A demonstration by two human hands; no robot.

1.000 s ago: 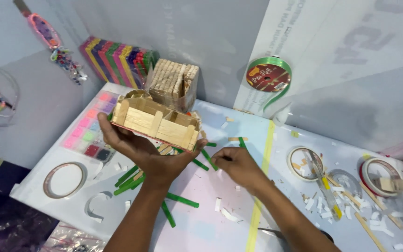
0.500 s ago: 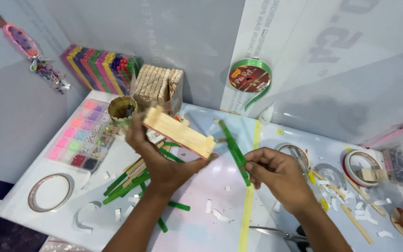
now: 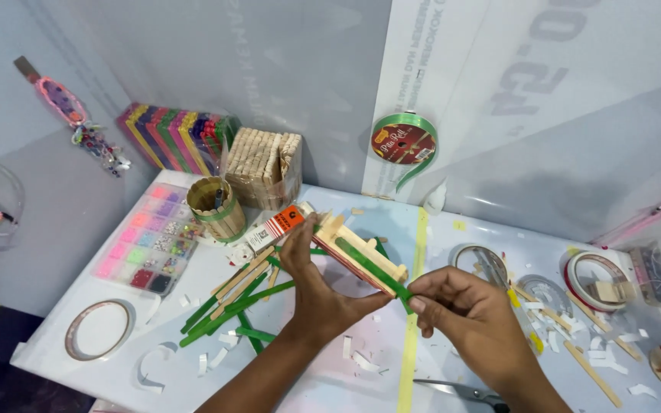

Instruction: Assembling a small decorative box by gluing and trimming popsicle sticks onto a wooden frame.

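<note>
My left hand grips a small structure of wooden craft sticks from below, holding it tilted above the white table. My right hand pinches one end of a green stick and lays it along the structure's upper edge. Loose green and plain sticks lie on the table under my left forearm. A glue tube with an orange label lies just behind the structure.
A stick-built cup, a stack of plain sticks and coloured sticks stand at the back. A bead tray and tape roll lie left. Tape rolls, scraps and scissors lie right.
The right hand picked a green stick off the table and brought it onto the structure's edge. The left hand turned the structure over and lowered it.
</note>
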